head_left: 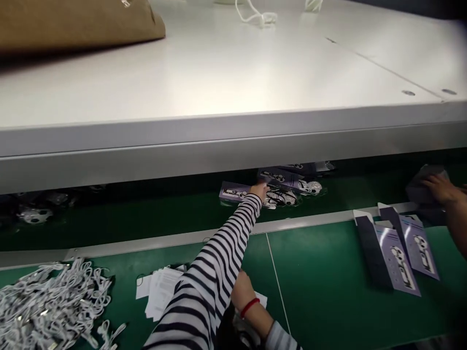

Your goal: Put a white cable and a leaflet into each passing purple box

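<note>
My left hand [260, 189], in a black-and-white striped sleeve, reaches forward to the recessed green surface under the shelf. Its fingers are closed at a clear-bagged soccer-ball item [280, 197] with black and white parts. Beside it lies a purple printed card or box [234, 192], and just behind are more bagged items with purple printed pieces [280, 177]. My right hand [242, 291], with a red band at the wrist, is low beneath my left forearm. The sleeve hides its fingers. Near it are a white paper edge [261, 299] and a dark, partly hidden object [246, 333].
A white shelf [219, 78] overhangs the work area. Coiled white cables [54, 306] are heaped at left, beside white leaflets [164, 289]. Two opened purple boxes [396, 257] stand at right. Another person's hand [440, 187] rests on a dark box [419, 187]. More bagged items [34, 214] lie far left.
</note>
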A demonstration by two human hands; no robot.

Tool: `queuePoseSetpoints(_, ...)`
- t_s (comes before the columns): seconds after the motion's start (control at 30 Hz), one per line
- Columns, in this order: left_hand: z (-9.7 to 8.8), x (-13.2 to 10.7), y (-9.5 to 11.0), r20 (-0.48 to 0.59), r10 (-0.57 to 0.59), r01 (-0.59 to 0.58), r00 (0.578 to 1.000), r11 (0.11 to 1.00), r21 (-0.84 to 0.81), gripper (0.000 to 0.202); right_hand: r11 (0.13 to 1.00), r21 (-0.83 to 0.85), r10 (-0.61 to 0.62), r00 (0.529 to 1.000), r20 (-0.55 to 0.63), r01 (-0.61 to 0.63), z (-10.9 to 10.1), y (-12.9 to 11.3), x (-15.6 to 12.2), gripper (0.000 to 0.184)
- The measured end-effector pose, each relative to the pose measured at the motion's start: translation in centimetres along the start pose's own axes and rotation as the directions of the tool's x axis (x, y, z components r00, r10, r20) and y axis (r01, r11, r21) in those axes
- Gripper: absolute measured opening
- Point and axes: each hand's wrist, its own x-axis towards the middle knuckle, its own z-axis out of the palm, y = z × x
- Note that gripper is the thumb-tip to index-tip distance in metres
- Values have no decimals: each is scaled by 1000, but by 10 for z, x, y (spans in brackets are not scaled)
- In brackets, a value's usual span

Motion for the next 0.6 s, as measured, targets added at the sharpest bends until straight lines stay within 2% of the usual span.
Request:
queuePoseSetpoints(0.07,-16,-15,-10,-126,-55,51,991,998,-28,36,974,213,95,993,-65,-79,-22,24,4,23)
queuePoseSetpoints(0.1,-22,-27,-19,-180,-72,66,981,997,-41,35,916,384,169,980,-101,-119,-34,38,5,25)
queuePoseSetpoints(0.17,-24,-63,-42,-221,-76,69,972,997,-39,33,701,695,339,932,-126,-161,-61,68,4,37)
queuePoseSetpoints(0.2,-19,-86,-56,-190,-81,80,978,997,-13,34,597,785,409,904,-121,-165,-74,82,2,44)
queuePoseSetpoints(0.27,1,-138,-87,-23,-182,183,983,978,99,38,441,885,505,857,-104,-152,-98,109,-5,48)
queuePoseSetpoints(0.3,15,-165,-101,92,-238,223,967,964,142,38,385,913,535,839,-98,-139,-108,119,-10,46)
queuePoseSetpoints(0.37,41,-213,-121,212,-305,265,929,944,197,42,304,944,566,822,-68,-132,-125,131,-18,41)
queuePoseSetpoints(0.43,59,-247,-126,183,-360,313,915,919,239,53,340,926,550,834,-52,-166,-136,130,-25,36)
queuePoseSetpoints(0.5,68,-263,-115,73,-391,374,917,911,175,66,420,886,515,855,-54,-198,-140,118,-29,38)
queuePoseSetpoints(0.57,75,-263,-93,23,-347,348,938,937,-41,70,512,835,457,887,-67,-201,-138,99,-31,42)
queuePoseSetpoints(0.6,80,-258,-81,44,-300,303,953,932,-198,68,557,807,427,901,-77,-195,-135,90,-33,44)
